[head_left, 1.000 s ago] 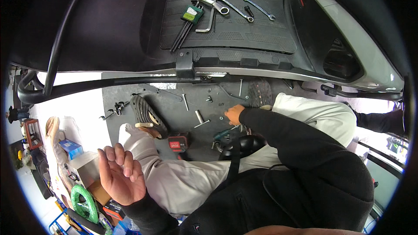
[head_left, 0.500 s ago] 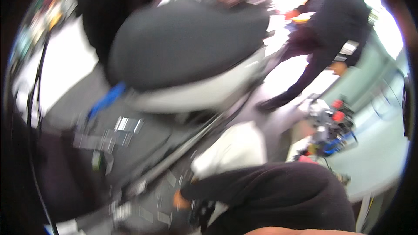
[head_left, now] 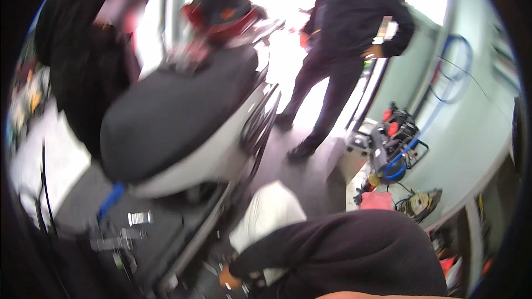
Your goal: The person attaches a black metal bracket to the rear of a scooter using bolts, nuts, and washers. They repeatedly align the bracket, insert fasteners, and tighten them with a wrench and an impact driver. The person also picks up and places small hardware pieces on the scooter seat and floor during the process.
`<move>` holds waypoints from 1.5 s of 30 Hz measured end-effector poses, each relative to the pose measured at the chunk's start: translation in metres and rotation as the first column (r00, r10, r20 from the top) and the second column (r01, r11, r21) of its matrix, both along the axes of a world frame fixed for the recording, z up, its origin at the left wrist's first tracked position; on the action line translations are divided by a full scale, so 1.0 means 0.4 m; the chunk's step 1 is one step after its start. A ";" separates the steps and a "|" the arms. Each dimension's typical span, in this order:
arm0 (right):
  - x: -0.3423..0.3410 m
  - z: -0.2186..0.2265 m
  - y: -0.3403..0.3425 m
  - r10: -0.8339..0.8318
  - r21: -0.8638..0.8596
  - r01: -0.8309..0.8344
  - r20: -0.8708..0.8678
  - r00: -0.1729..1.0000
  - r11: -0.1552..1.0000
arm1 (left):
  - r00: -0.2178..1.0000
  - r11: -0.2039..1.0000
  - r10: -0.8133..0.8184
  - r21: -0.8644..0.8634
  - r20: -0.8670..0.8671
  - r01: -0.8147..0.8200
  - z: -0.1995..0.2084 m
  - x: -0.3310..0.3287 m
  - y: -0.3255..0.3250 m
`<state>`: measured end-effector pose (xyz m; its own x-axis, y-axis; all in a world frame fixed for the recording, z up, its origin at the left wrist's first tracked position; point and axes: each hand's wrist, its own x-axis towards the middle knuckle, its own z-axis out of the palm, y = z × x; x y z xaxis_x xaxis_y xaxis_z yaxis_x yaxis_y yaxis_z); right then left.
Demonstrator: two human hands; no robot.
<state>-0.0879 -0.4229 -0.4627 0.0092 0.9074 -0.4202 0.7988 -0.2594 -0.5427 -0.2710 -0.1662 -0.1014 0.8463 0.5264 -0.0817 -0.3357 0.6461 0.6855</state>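
My right arm, in a black sleeve, bends from the lower right across a pale trouser leg (head_left: 266, 213). My right hand (head_left: 230, 278) is low near the bottom edge, over dark ground with small scattered parts. Its fingers are blurred, and whether it holds anything is unclear. My left hand does not show. Ahead on the left stands a scooter with a black seat (head_left: 172, 113), white side panel (head_left: 191, 174) and red front (head_left: 221, 14). A blue strip-like thing (head_left: 112, 199) lies by the seat's rear end. Shiny metal pieces (head_left: 139, 218) are behind the scooter.
One person (head_left: 83, 66) in black stands left of the scooter; another (head_left: 354, 16) stands beyond it, hand on hip. Along the right wall are a machine with red knobs (head_left: 392, 127), a pink cloth (head_left: 377, 200) and a coiled blue hose (head_left: 451, 69). A long rail (head_left: 194, 238) runs beside the scooter.
My view has swung, so the scooter sits lower and further left. The far person now appears upright and nearer the middle. My right hand remains low, at nearly the same spot.
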 end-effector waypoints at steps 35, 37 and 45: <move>-0.008 -0.254 0.176 -0.079 0.098 0.061 0.194 0.978 0.993 | 0.901 0.945 0.327 0.069 -0.284 -0.321 -0.051 -0.324 -0.031; 0.045 -0.221 0.154 -0.241 0.132 0.226 0.115 0.964 0.965 | 0.899 0.937 0.348 0.068 -0.267 -0.342 -0.048 -0.333 -0.031; 0.219 -0.135 0.067 -0.691 0.288 0.705 -0.167 0.703 0.648 | 0.920 0.944 0.328 0.061 -0.213 -0.323 -0.056 -0.346 -0.034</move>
